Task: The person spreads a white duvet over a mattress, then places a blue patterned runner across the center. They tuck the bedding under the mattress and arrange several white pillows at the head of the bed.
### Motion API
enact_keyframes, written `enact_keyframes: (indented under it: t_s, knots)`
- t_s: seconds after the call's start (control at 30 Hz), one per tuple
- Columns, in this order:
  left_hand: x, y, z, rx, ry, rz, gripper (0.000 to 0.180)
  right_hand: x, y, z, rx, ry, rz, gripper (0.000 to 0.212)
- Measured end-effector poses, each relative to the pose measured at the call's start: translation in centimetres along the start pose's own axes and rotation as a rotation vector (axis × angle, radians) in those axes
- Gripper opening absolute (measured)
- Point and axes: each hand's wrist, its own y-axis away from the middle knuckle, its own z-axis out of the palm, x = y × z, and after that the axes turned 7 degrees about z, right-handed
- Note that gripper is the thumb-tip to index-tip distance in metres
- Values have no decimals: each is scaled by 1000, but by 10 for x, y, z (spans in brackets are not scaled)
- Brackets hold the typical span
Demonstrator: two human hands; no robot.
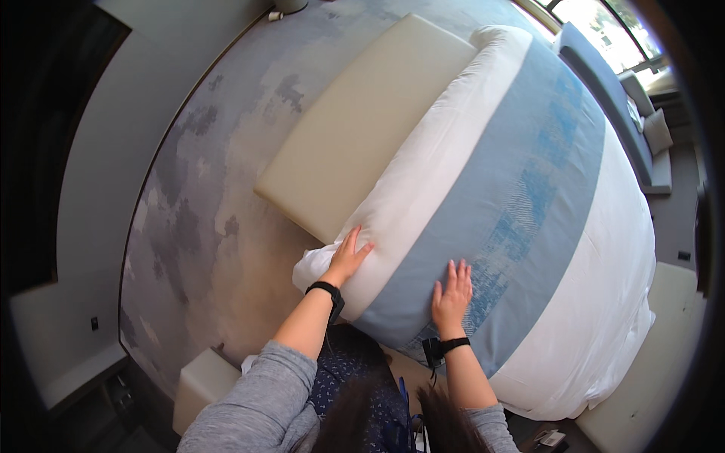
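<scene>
A bed fills the middle and right, covered by a white duvet (574, 325) with a blue-grey bed runner (483, 174) laid across it. On the white duvet near its left edge rests my left hand (349, 257), fingers apart and nothing held. My right hand (452, 296) lies flat on the bed runner, fingers stretched out, beside its darker blue patterned band. The duvet's near left corner bunches up just below my left hand. Both wrists wear black straps with small devices.
A long cream bench (370, 121) stands against the bed's left side. A cream stool (202, 389) is at the lower left. Patterned carpet (204, 204) runs along the grey wall (98, 189). A blue-grey sofa (604, 90) with cushions stands by the window; a cream headboard (649, 355) is at the right.
</scene>
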Motion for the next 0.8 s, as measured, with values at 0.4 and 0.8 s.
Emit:
enact_keyframes:
  t_s: [0.4,0.8]
  knots:
    - [-85,20,4,-1,321,-260,58,-42,-23,55,-50,116,-133,62]
    - [-122,33,6,-247,676,-461,59,-30,-26,69,-21,169,-122,63]
